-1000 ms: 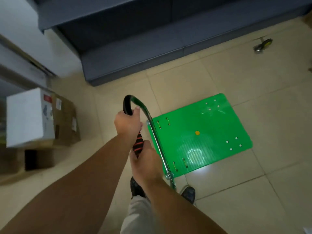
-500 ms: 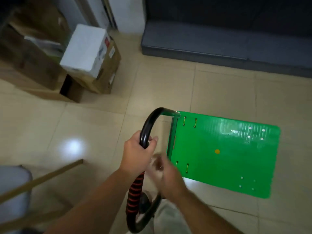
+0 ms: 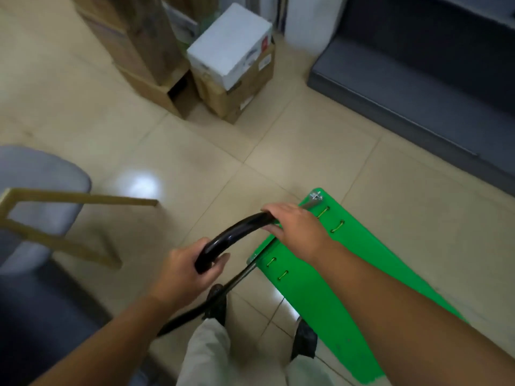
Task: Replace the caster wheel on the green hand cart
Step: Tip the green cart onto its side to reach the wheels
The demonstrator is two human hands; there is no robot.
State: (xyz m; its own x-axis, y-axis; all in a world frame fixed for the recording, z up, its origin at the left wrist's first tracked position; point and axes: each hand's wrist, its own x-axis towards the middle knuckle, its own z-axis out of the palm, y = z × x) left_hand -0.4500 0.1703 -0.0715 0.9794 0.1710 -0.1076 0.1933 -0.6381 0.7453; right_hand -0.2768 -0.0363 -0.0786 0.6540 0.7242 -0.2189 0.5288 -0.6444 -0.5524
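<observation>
Green hand cart (image 3: 320, 296): stood top side up on the floor (image 3: 195, 151) at my feet.
Left hand (image 3: 184, 271): gripped the black handle (image 3: 231, 232).
Right hand (image 3: 298, 227): gripped it at the cart end.
Progress: casters hidden; I judged the wheel swap not yet begun.

Green hand cart (image 3: 306, 296) — glossy flat deck at five o'clock, black loop handle (image 3: 237, 232) raised at its ten o'clock end.

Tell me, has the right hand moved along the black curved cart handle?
Yes. The right hand went up the black handle toward the green plastic cart deck.
</observation>
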